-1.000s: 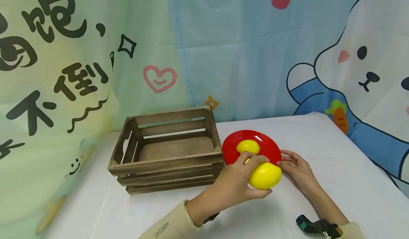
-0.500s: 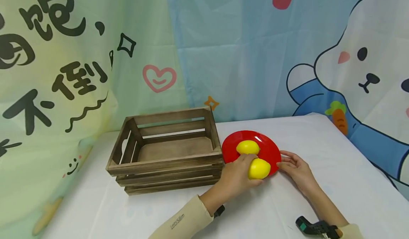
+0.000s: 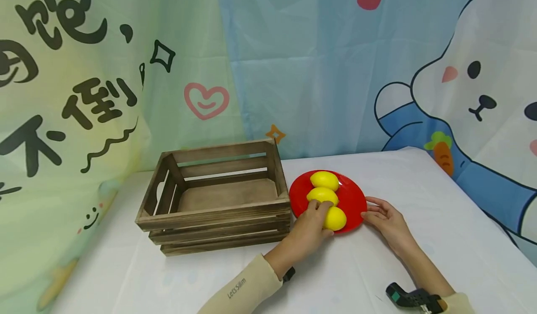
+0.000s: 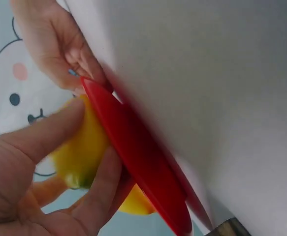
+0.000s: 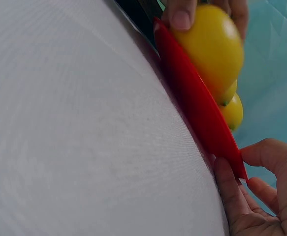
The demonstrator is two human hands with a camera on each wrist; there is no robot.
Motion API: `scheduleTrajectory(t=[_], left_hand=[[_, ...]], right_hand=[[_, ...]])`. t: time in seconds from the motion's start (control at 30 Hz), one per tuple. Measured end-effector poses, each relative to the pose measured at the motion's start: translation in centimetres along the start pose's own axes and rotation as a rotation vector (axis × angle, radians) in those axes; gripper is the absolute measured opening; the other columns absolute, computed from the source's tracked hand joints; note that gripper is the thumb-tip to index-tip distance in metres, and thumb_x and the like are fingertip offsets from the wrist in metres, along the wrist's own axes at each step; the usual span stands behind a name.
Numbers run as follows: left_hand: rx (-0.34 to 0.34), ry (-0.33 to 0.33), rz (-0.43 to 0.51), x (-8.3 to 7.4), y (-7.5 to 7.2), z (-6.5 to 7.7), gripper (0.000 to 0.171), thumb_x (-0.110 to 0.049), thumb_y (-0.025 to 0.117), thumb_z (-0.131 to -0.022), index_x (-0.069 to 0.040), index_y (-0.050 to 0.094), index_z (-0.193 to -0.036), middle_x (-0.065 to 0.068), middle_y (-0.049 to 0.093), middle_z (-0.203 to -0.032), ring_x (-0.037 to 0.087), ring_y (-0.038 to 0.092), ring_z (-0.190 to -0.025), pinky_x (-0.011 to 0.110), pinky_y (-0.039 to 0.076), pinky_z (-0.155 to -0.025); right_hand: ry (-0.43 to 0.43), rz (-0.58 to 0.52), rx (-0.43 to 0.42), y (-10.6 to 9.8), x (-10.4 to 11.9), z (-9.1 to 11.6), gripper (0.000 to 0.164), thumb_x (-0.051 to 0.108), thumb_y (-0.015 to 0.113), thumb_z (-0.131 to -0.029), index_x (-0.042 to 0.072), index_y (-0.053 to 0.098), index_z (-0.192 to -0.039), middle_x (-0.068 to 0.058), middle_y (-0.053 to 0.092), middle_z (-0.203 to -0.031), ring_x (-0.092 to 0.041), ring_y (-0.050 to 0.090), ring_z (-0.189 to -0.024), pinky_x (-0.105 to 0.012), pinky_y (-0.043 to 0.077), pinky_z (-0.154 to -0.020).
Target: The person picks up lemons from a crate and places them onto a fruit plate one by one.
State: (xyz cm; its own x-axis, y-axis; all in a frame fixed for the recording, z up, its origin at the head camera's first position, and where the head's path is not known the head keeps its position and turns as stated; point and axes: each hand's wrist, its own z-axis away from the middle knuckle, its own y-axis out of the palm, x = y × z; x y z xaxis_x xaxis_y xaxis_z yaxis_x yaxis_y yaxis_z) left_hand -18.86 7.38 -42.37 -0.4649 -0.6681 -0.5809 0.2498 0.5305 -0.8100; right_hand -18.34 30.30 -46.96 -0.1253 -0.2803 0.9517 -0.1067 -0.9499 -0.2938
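Three yellow lemons stand in a line on a red plate (image 3: 355, 202). My left hand (image 3: 306, 230) grips the nearest lemon (image 3: 337, 219) low over the plate's front part, thumb on the near side and fingers behind it. Just behind those fingers lies the middle lemon (image 3: 321, 194), partly covered by them. The far lemon (image 3: 325, 179) is near the back rim. At the plate's right edge, my right hand (image 3: 388, 220) pinches the rim; in the right wrist view its thumb is above and a finger (image 5: 227, 184) beneath.
A slatted wooden crate (image 3: 218, 212) stands directly left of the plate, its corner close to the rim. White cloth (image 3: 356, 276) covers the table. A printed curtain (image 3: 310, 80) hangs behind.
My left hand has lowered the lemon it holds onto the plate's front and moved left. The lemons behind have shifted toward the back, and both now show. My right hand stays at the rim.
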Motion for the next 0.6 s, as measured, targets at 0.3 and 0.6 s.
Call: scheduleTrajectory(t=[0.3,0.6], left_hand=[[-0.039,0.01,-0.098,0.5,0.1,0.2,0.055,-0.005,0.068,-0.09,-0.004,0.045,-0.14,0.017,0.056,-0.122,0.022,0.063,-0.103,0.027,0.053,-0.089],[0.026,0.074,-0.055,0.6,-0.1,1.3,0.063,-0.011,0.066,-0.092,-0.004,0.034,-0.146,0.016,0.046,-0.133,0.02,0.055,-0.116,0.024,0.049,-0.095]], right_hand=[[-0.015,-0.004,0.008,-0.2,0.2,0.1,0.062,0.019,0.062,-0.097,-0.001,0.032,-0.147,-0.026,0.05,-0.128,0.012,0.058,-0.087,-0.013,0.052,-0.079],[-0.01,0.005,0.001,-0.1,-0.1,0.2,0.064,0.022,0.063,-0.096,-0.001,0.032,-0.147,-0.021,0.052,-0.125,0.011,0.058,-0.087,-0.012,0.051,-0.079]])
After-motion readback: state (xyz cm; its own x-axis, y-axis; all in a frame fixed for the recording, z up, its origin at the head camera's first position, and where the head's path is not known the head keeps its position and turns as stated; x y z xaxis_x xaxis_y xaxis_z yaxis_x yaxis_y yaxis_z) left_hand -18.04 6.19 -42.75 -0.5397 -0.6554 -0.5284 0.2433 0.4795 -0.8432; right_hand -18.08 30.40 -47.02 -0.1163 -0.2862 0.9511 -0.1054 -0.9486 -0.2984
